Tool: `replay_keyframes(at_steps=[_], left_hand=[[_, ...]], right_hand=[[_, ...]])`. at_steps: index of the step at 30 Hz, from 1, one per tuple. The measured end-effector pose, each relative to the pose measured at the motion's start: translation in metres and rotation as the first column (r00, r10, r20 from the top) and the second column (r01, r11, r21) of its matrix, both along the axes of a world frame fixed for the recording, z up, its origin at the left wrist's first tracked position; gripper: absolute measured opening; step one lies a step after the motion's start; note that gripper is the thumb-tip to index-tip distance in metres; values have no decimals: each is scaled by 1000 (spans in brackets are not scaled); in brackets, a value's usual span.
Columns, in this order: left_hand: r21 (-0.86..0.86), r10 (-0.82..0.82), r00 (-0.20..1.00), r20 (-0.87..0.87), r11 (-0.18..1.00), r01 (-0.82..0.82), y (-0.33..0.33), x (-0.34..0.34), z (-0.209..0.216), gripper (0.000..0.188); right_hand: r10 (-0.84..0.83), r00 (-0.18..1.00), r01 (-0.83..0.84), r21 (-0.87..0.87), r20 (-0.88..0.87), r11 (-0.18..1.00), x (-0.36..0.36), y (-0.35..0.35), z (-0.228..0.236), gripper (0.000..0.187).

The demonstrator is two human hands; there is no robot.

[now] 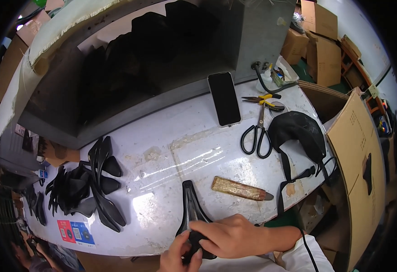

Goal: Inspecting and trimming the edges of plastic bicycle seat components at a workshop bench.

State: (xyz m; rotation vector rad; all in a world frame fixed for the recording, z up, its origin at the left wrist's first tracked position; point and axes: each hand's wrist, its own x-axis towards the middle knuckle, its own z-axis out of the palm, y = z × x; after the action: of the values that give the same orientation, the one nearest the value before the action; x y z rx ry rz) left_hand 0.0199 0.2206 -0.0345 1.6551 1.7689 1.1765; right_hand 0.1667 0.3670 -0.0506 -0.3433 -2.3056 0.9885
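At the near edge of the table lies a black piece shaped like a bicycle saddle (188,199), its narrow nose pointing away from me. My left hand (178,256) is closed on its wide near end, thumb and fingers pinching. From the right, my right hand (228,235) is closed on the same end, its fingertips close to the left thumb. The fingers hide much of that end. A tool wrapped in tan tape (239,188), with a short grey tip, lies just beyond my right hand.
Black curved pieces (103,181) are piled at left, near red and blue printed cards (76,232). A large grey metal housing (162,109) stands behind, holding black items. Phone (224,99), pliers (262,98), scissors (258,133) and a black strapped pouch (298,129) lie right. A cardboard box (357,177) adjoins the table.
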Motion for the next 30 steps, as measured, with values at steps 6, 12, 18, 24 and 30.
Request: replay_keyframes(at_steps=[6, 12, 18, 24, 30], left_hand=[[-53, -73, 506, 860, 971, 231, -14, -12, -30, 64], [-28, -118, 815, 567, 986, 162, -2, -15, -16, 62], [-49, -46, 996, -70, 998, 43, 8, -17, -18, 51], [-467, 6, 998, 62, 884, 24, 21, -49, -22, 43], [-332, 45, 999, -8, 942, -45, 72, -72, -67, 47]], right_hand=[[96, 995, -96, -189, -8, 977, 5, -4, -1, 33], [28, 996, -13, -189, 79, 982, 6, 1, -9, 24], [-25, 940, 21, 16, 339, 1000, 4, 12, -33, 41], [78, 897, -111, 52, 435, 992, 16, 6, -34, 66], [-99, 883, 96, 30, 458, 995, -21, 29, -51, 57]])
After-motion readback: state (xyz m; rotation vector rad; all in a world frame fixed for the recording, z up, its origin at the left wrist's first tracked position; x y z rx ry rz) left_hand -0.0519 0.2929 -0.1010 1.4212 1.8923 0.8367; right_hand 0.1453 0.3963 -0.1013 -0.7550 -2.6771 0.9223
